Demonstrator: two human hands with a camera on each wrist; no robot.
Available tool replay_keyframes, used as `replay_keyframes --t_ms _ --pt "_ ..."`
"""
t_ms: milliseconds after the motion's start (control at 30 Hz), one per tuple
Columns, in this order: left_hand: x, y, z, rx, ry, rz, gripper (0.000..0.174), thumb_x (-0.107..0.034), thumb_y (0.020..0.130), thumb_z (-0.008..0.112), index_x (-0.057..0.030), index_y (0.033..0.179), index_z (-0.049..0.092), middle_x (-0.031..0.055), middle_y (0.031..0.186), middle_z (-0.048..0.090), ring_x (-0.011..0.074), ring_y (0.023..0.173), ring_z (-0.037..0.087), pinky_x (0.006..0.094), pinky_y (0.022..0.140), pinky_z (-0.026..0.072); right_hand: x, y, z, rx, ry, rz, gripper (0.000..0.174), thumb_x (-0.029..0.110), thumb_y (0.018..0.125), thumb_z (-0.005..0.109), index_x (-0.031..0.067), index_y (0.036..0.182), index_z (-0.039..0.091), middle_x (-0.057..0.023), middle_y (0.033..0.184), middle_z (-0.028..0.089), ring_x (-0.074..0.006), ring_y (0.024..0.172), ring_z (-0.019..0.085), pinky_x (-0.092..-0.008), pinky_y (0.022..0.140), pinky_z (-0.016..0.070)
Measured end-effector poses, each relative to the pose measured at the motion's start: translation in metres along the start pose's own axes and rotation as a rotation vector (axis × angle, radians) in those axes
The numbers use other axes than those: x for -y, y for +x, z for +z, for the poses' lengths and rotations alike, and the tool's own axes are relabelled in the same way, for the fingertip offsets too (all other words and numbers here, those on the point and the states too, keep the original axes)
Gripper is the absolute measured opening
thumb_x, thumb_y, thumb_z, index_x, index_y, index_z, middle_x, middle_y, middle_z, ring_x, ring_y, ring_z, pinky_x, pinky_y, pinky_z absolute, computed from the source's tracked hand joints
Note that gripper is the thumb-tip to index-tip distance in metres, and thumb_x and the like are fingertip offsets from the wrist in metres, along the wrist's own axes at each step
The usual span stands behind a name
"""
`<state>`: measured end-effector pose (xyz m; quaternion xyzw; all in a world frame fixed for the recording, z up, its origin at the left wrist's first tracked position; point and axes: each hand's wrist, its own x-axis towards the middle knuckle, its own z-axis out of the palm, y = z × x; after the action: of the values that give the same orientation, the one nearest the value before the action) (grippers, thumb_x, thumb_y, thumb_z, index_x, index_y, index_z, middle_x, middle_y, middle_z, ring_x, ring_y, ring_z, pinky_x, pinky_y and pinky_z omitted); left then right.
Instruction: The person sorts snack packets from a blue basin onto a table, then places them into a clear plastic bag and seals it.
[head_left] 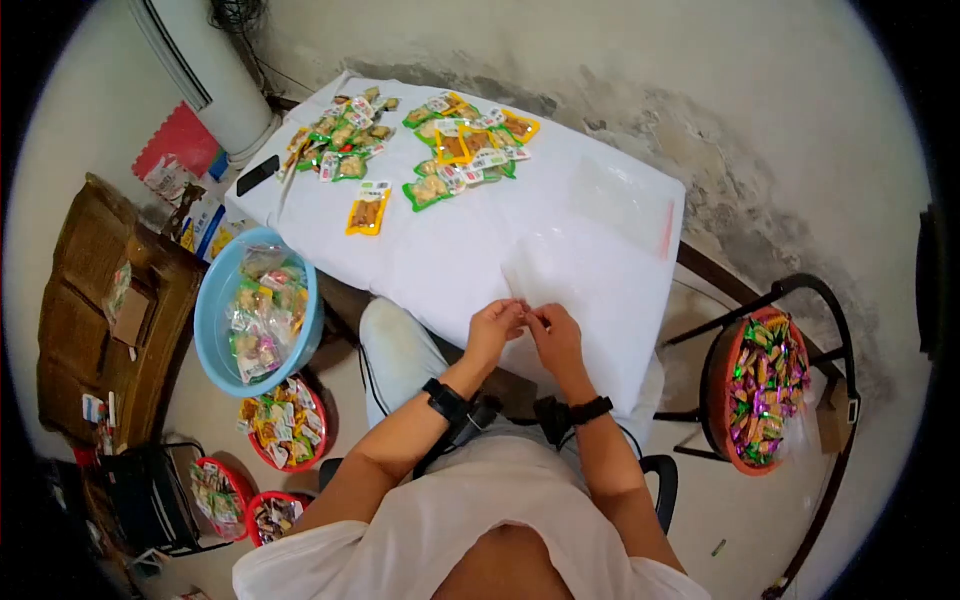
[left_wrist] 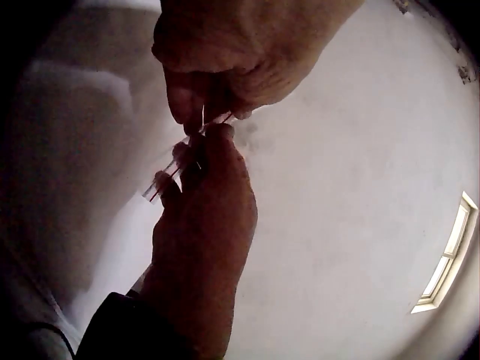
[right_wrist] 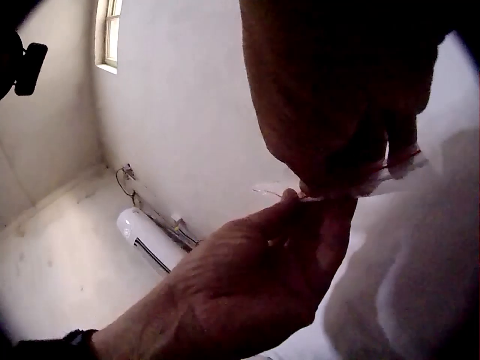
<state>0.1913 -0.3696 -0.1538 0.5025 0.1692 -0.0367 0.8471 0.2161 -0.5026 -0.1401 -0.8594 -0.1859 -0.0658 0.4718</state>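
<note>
The left hand (head_left: 495, 328) and right hand (head_left: 557, 340) both pinch the red-lined edge of a clear bag (right_wrist: 411, 162), probably light, limp, slippery and best gripped there.

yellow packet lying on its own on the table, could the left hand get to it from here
Probably yes: only white cloth lies between the left hand and the yellow packet, though that hand is busy pinching clear plastic.
</note>
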Motion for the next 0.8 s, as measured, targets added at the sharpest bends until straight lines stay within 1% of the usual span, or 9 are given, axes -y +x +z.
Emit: replay_keyframes --t_ms 33,100,200,267,433,533,600,700,800 --pt "-0.004 -0.003 0.002 -0.022 0.029 -0.034 0.021 -0.02 0.092 0.053 -0.0041 0.105 0.059 0.0032 0.098 0.064 0.0139 0.086 0.062 0.0263 0.073 0.0496 -0.001 -0.001 0.0 -0.001 -0.007 0.015 0.012 0.013 0.083 0.062 0.0008 0.084 0.06 -0.0117 0.077 0.06 -0.0224 0.067 0.059 -0.0317 0.06 0.046" --pt "-0.003 -0.004 -0.002 -0.005 0.01 -0.042 0.021 -0.02 0.092 0.053 -0.0045 0.105 0.059 0.0034 0.097 0.064 0.0141 0.087 0.062 0.0258 0.073 0.0491 -0.003 0.0 0.002 0.045 0.154 0.158 0.014 0.014 0.083 0.062 -0.0002 0.087 0.061 -0.0101 0.076 0.061 -0.0173 0.068 0.058 -0.0294 0.062 0.046" --pt "-0.004 -0.007 -0.001 0.009 0.014 -0.038 0.021 -0.019 0.091 0.055 -0.005 0.106 0.058 0.0027 0.097 0.064 0.0137 0.087 0.062 0.0252 0.073 0.0499 -0.012 0.001 0.008 0.078 0.218 0.242 0.016 0.014 0.082 0.063 -0.0006 0.087 0.061 -0.008 0.075 0.061 -0.0137 0.068 0.057 -0.0274 0.062 0.0457" --pt "-0.005 -0.009 0.001 -0.011 0.095 -0.02 0.02 -0.019 0.09 0.056 -0.0055 0.105 0.058 0.003 0.097 0.064 0.0136 0.086 0.062 0.0256 0.071 0.0501 -0.012 0.002 0.01 0.086 0.205 0.246 0.015 0.014 0.082 0.063 -0.0004 0.086 0.061 -0.0073 0.075 0.062 -0.0133 0.069 0.057 -0.0269 0.062 0.0456" --pt "-0.004 -0.007 0.001 -0.058 0.065 0.003 0.018 -0.019 0.09 0.056 -0.0043 0.101 0.058 0.0045 0.092 0.064 0.0137 0.082 0.063 0.0257 0.067 0.0488 -0.006 0.003 0.01 0.081 0.133 0.2 0.015 0.014 0.082 0.063 0.0 0.084 0.06 -0.0053 0.074 0.062 -0.0118 0.069 0.057 -0.0259 0.062 0.0456" --pt "-0.008 -0.007 0.002 -0.061 0.049 -0.008 0.016 -0.018 0.09 0.056 -0.0042 0.098 0.059 0.0039 0.089 0.064 0.0137 0.079 0.062 0.0253 0.066 0.0489 -0.007 0.005 0.01 0.08 0.195 0.185 0.013 0.014 0.082 0.063 0.001 0.083 0.06 -0.0036 0.07 0.059 -0.0107 0.064 0.055 -0.0248 0.057 0.044" --pt "-0.009 -0.008 0.001 -0.059 0.04 -0.015 0.015 -0.017 0.09 0.056 -0.0042 0.097 0.059 0.0037 0.089 0.063 0.0137 0.079 0.062 0.025 0.065 0.049 -0.001 0.008 0.005 0.157 0.43 0.411 0.013 0.014 0.082 0.064 0.0019 0.082 0.06 -0.0014 0.067 0.057 -0.0084 0.058 0.051 -0.0227 0.051 0.0403" --pt "-0.008 -0.007 0.001 -0.056 0.011 -0.024 0.014 -0.017 0.09 0.055 -0.0044 0.095 0.06 0.0036 0.088 0.063 0.014 0.079 0.062 0.0244 0.065 0.0492 0.004 0.009 0.0 0.188 0.549 0.496 0.013 0.015 0.082 0.064 0.0027 0.082 0.06 0.0004 0.065 0.055 -0.0061 0.055 0.047 -0.0209 0.048 0.0364" --pt "-0.005 -0.006 0.0 -0.061 0.014 -0.032 0.014 -0.017 0.091 0.054 -0.0045 0.095 0.06 0.004 0.089 0.063 0.0143 0.079 0.063 0.0246 0.064 0.0495 0.007 0.012 -0.005 0.225 0.586 0.562 0.015 0.018 0.082 0.064 0.0033 0.082 0.059 0.0008 0.065 0.054 -0.0059 0.055 0.047 -0.0203 0.048 0.0361"
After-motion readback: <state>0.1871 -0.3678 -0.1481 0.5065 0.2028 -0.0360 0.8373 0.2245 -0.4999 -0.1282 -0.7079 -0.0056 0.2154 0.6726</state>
